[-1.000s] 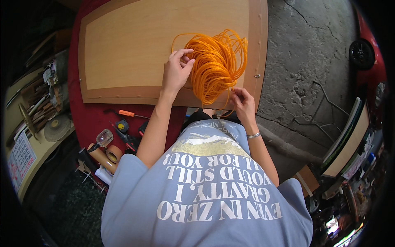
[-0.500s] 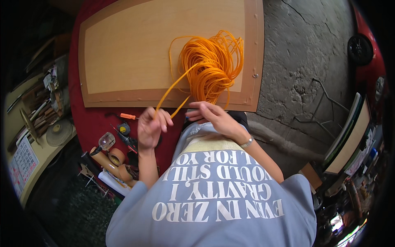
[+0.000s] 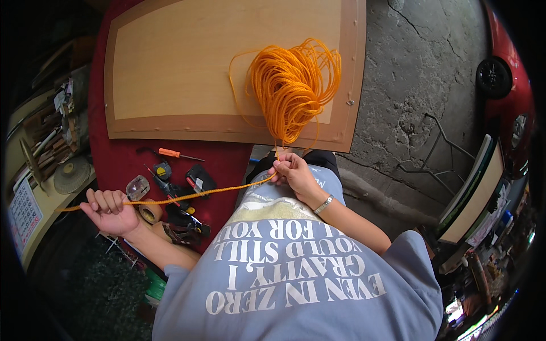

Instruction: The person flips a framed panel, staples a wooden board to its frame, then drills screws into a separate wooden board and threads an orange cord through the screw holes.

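Note:
A tangled hank of orange rope lies on the back of a large wooden frame, near its lower right corner. From the hank a strand runs down to my right hand, whose fingers pinch it just off the frame's near edge. The same strand stretches leftward, nearly straight, to my left hand. That hand is closed around the rope, out at the far left, with a short length passing beyond it. A thin loose loop of rope curls on the board left of the hank.
On the red cloth lie an orange-handled screwdriver, a tape measure, tape rolls and other tools. A fan stands at left. Cracked concrete floor, a bent metal rod frame and a red car are at right.
My left hand has swung far to the left and down, drawing the strand out straight. My right hand has closed on the rope near the hank, where before its fingers were stretched out.

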`<state>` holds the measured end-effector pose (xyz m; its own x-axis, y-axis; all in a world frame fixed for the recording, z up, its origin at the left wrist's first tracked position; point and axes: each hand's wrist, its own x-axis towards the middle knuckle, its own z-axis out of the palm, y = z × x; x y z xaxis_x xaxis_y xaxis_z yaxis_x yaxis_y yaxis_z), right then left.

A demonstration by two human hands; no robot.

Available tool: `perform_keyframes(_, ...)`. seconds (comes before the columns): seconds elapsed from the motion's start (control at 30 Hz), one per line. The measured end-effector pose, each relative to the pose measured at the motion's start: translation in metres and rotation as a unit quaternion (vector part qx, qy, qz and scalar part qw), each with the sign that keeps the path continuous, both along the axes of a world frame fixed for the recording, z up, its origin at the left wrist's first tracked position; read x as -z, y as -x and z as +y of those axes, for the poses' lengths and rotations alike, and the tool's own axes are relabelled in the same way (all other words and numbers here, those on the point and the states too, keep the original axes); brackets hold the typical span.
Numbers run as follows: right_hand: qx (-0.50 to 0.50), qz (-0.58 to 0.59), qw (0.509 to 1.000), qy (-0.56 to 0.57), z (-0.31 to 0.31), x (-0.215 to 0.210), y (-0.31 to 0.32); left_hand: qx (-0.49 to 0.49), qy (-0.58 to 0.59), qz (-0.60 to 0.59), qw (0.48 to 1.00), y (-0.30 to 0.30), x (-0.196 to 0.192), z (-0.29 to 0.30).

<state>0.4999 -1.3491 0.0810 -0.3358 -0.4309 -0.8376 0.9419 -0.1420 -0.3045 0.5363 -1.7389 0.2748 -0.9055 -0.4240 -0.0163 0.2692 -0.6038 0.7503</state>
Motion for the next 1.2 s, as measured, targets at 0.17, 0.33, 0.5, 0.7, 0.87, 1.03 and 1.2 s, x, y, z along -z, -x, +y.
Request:
perform_keyframes(0.17, 0.047, 0.011, 0.999, 0.009, -0.011, 0.023, 0.010, -0.057, -0.011, -0.271, 0.961, -0.017, 0.087, 0.007)
perform_keyframes(0.33, 0.101, 0.026, 0.994, 0.026, -0.024, 0.032, 0.005, 0.212, 0.649, -0.666, 0.300, -0.002, 0.138, 0.065)
perform_keyframes(0.5, 0.011, 0.064, 0.996, 0.057, -0.002, 0.020, -0.014, 0.234, 0.484, -0.412, 0.736, 0.030, 0.153, 0.148)
perform_keyframes(0.7, -0.001, 0.120, 0.993, 0.013, -0.004, 0.030, -0.003, 0.346, 0.270, -0.455, 0.775, 0.033, 0.201, 0.214)
perform_keyframes(0.87, -0.023, 0.139, 0.990, -0.007, 0.005, 0.031, 0.002, 0.301, 0.173, -0.433, 0.832, 0.036, 0.218, 0.210)
perform_keyframes(1.03, -0.076, 0.170, 0.982, -0.026, 0.006, 0.024, 0.012, 0.282, 0.157, -0.436, 0.840, 0.042, 0.223, 0.215)
perform_keyframes(1.2, -0.145, 0.285, 0.944, -0.077, 0.028, 0.008, 0.025, 0.162, 0.318, -0.430, 0.829, 0.059, 0.225, 0.211)
